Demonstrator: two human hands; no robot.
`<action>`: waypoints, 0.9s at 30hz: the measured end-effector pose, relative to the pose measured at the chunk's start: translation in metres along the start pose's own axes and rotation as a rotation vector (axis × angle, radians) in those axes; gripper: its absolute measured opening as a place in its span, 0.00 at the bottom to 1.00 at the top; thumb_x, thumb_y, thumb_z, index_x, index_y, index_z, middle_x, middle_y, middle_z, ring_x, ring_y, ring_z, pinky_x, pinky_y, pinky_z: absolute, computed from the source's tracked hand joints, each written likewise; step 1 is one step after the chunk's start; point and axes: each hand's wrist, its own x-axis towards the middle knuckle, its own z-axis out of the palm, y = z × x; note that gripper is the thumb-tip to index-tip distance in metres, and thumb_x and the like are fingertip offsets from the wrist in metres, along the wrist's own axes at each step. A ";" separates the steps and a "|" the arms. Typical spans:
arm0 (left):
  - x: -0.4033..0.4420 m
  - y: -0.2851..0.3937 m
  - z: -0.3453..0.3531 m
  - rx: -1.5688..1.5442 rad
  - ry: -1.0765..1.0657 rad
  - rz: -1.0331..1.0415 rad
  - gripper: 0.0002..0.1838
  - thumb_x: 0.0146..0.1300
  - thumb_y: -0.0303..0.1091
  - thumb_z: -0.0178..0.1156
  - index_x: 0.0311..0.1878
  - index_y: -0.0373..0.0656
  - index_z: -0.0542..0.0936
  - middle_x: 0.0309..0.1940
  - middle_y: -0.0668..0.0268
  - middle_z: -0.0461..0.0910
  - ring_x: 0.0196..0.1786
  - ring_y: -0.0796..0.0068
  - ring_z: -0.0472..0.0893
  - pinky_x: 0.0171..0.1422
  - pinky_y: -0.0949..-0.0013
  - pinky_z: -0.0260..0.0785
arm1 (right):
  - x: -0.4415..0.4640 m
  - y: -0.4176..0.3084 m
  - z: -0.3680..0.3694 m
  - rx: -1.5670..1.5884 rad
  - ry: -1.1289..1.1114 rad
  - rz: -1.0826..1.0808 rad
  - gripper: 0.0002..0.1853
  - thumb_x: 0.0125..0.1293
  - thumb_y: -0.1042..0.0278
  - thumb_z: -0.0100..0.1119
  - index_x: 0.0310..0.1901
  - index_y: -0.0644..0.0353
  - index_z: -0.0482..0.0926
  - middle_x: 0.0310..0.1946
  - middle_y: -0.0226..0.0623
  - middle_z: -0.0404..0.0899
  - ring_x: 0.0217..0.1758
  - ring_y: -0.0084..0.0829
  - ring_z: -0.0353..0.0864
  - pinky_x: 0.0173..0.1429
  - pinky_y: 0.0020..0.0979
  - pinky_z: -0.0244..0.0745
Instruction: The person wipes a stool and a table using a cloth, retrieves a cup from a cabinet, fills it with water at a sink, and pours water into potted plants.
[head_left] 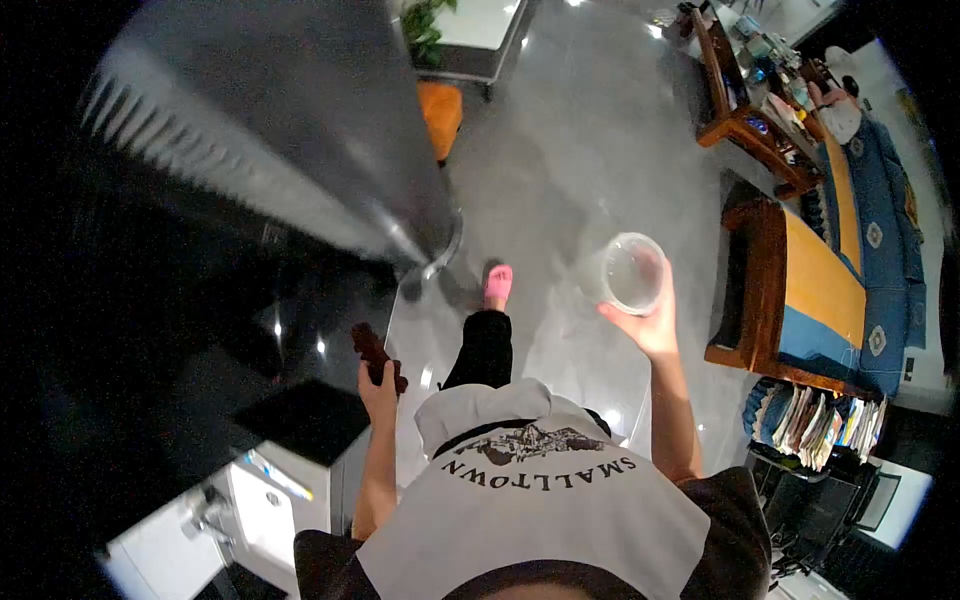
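At the lower left, my left hand [378, 388] is closed round a dark brown, lumpy object [372, 346], held low beside my leg. My right hand [650, 318] grips a clear round plastic container [634, 272], seen from above, out in front of me on the right. The container looks empty. My two hands are well apart. Between them, below, a foot in a pink slipper [499, 282] is on the grey floor.
A large dark grey appliance or cabinet [290, 110] stands at upper left, an orange stool [440, 118] behind it. A white sink [262, 510] is at lower left. On the right are a wooden bench [748, 290], a blue sofa [882, 260] and a magazine rack.
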 end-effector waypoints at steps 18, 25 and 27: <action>0.347 0.338 0.363 0.846 -0.846 0.519 0.24 0.46 0.53 0.55 0.34 0.41 0.79 0.33 0.52 0.78 0.40 0.52 0.77 0.43 0.59 0.69 | 0.348 0.097 -0.146 -0.047 0.473 0.111 0.39 0.36 0.72 0.73 0.53 0.63 0.63 0.49 0.38 0.67 0.55 0.31 0.65 0.58 0.32 0.61; 0.445 0.303 0.392 0.729 -0.731 -0.042 0.22 0.48 0.43 0.57 0.40 0.34 0.76 0.38 0.46 0.76 0.46 0.51 0.75 0.48 0.60 0.66 | 0.540 0.151 -0.202 -0.020 0.455 0.106 0.38 0.36 0.72 0.72 0.53 0.62 0.63 0.49 0.37 0.67 0.54 0.30 0.66 0.57 0.33 0.62; 0.471 0.268 0.398 0.702 -0.729 -0.438 0.23 0.50 0.45 0.57 0.43 0.34 0.76 0.43 0.49 0.75 0.48 0.53 0.74 0.48 0.62 0.66 | 0.591 0.159 -0.211 -0.021 0.460 0.085 0.38 0.37 0.71 0.72 0.52 0.62 0.63 0.49 0.37 0.67 0.54 0.31 0.66 0.57 0.33 0.62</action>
